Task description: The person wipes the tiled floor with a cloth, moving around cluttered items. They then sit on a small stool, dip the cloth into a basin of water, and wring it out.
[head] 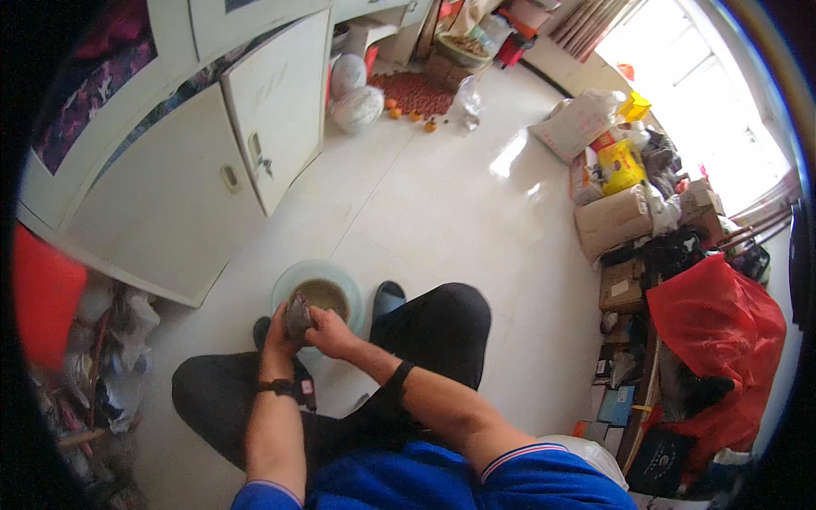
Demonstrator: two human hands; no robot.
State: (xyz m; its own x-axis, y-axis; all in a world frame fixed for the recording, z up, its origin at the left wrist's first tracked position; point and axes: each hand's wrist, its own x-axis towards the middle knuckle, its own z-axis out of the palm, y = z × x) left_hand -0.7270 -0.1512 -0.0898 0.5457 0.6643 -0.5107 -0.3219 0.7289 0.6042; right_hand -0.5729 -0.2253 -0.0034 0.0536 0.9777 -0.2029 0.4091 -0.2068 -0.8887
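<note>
A pale green plastic basin (pixel 281 284) stands on the floor between my feet, with murky brownish water (pixel 331 294) inside. Over its near left side, my left hand (pixel 278 333) grips a dark grey item (pixel 297 320) that looks like a shoe, tilted up, with a pinkish edge at its top. My right hand (pixel 329 333) has its curled fingers against the item's right side. Whether anything small is tucked under those fingers is hidden.
A cabinet door (pixel 280 108) stands ajar at the upper left. Bagged clutter (pixel 121 350) lies left. Boxes and bags, including a yellow pack (pixel 621 167) and a red plastic sheet (pixel 717 319), line the right wall. Farther off, orange fruits (pixel 414 116) lie beside spread reddish items (pixel 414 90).
</note>
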